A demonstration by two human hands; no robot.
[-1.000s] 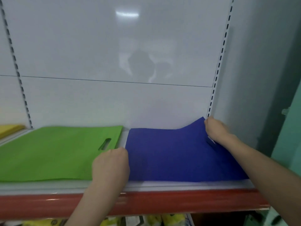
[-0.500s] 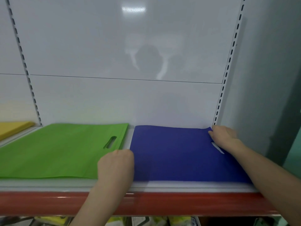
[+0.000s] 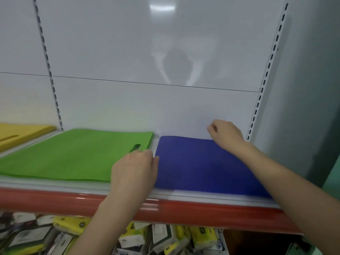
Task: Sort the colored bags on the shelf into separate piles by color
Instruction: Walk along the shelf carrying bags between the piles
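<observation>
A blue bag (image 3: 198, 166) lies flat at the right end of the shelf (image 3: 55, 183). Left of it lies a green bag (image 3: 70, 155) with a cut-out handle, and a yellow bag (image 3: 20, 132) sits at the far left. My left hand (image 3: 135, 170) rests palm down across the gap between the green and blue bags, its thumb on the blue bag's left edge. My right hand (image 3: 225, 135) is at the blue bag's far right corner by the back wall. Its fingers are curled and nothing shows in them.
The shelf has a red front lip (image 3: 184, 212) and a white back panel (image 3: 147, 107). A slotted upright (image 3: 257, 107) and side wall close off the right end. Packs of tissues (image 3: 134, 236) fill the shelf below.
The blue bag's raised far right corner has come down flat. My right hand slid off it toward the back wall. My left hand stayed at the blue bag's left edge.
</observation>
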